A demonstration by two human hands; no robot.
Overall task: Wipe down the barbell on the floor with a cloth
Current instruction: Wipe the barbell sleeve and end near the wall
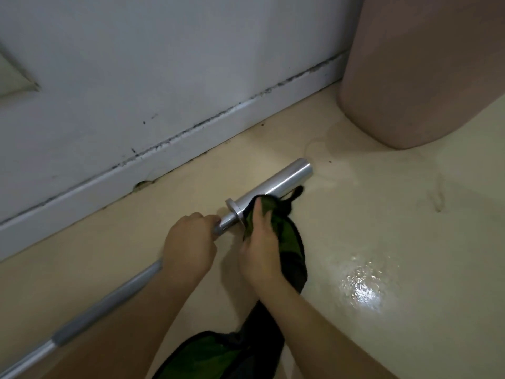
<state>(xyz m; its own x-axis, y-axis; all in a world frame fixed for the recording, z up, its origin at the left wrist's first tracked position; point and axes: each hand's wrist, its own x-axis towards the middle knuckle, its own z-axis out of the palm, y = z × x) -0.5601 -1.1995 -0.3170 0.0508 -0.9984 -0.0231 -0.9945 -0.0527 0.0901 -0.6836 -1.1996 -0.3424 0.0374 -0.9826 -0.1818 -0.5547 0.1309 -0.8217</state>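
Note:
A silver barbell (276,184) lies on the pale floor, running from the lower left up to its thick sleeve end near the middle. My left hand (190,243) is closed around the shaft just below the collar. My right hand (261,250) grips a green and black cloth (284,236) and presses it against the sleeve right beside the collar. The cloth trails down under my right forearm to the bottom edge of the view.
A white wall with a dirty baseboard (164,157) runs diagonally just beyond the barbell. A large pink rounded container (415,77) stands at the upper right. A bright light glare (360,285) shines on the glossy floor to the right of my hands.

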